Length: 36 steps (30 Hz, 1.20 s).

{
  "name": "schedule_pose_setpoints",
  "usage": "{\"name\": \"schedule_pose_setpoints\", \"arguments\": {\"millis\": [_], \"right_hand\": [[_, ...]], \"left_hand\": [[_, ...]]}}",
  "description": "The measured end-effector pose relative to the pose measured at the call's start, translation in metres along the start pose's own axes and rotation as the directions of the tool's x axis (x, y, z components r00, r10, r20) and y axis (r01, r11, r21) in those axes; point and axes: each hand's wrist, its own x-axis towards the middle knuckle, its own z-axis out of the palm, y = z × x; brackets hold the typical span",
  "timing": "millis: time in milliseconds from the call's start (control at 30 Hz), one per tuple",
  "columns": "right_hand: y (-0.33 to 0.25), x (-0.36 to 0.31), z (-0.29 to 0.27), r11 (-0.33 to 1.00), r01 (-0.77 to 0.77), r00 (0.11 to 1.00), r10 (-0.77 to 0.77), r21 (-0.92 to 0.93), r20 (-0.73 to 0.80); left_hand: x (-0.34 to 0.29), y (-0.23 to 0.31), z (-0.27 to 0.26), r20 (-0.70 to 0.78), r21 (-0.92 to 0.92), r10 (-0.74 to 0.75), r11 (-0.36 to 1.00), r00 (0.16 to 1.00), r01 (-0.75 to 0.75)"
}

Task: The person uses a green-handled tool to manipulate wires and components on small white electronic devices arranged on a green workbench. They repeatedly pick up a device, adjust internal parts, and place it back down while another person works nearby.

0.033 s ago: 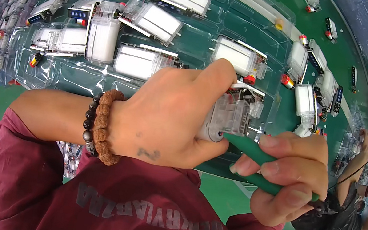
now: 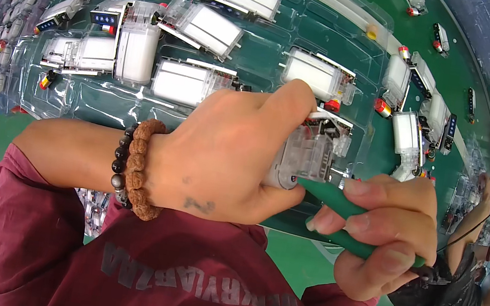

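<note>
My left hand (image 2: 225, 156) is closed around a clear plastic housing (image 2: 306, 156) with small electronic parts at its far end. The thumb and index finger grip its sides, and the palm hides the rest of it. Close to its right, my right hand (image 2: 388, 231) has its fingers curled around green-handled pliers (image 2: 330, 195). One green handle reaches across to the housing's near right corner; the other lies lower, under the fingers. The jaws cannot be clearly made out. The thumb and fingertips of my right hand sit just beside the housing.
Clear plastic trays (image 2: 100, 103) lie across the green table, holding several white-bodied units (image 2: 213, 29) with red-and-gold cylinders and circuit boards. More units (image 2: 408, 132) lie to the right. At the far right, another person's dark-clothed arm and body (image 2: 444, 303) are close by.
</note>
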Motion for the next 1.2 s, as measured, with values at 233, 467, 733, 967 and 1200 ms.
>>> {"name": "schedule_pose_setpoints", "arguments": {"millis": [233,467,733,967,1200], "right_hand": [[-0.002,0.005,0.003,0.992,0.106,0.994,-0.105,-0.073,0.023],[0.003,0.005,0.011,0.916,0.351,0.936,-0.349,-0.195,0.045],[-0.001,0.004,0.004,0.982,0.119,0.993,-0.119,-0.145,0.011],[0.001,0.003,0.004,0.912,-0.256,0.949,0.3,0.321,-0.096],[0.004,0.004,0.005,0.902,-0.23,0.955,0.281,0.365,-0.091]], "left_hand": [[0.001,0.003,-0.002,0.06,0.01,-0.04,0.999,0.997,0.039],[0.005,0.001,-0.002,0.074,0.023,-0.051,0.998,0.996,0.05],[0.005,0.0,-0.001,0.058,0.033,-0.034,0.999,0.998,0.032],[0.002,-0.003,0.0,0.003,-0.009,0.015,1.0,1.0,-0.015],[0.001,-0.002,-0.001,-0.041,0.008,0.029,1.0,0.999,-0.029]]}}
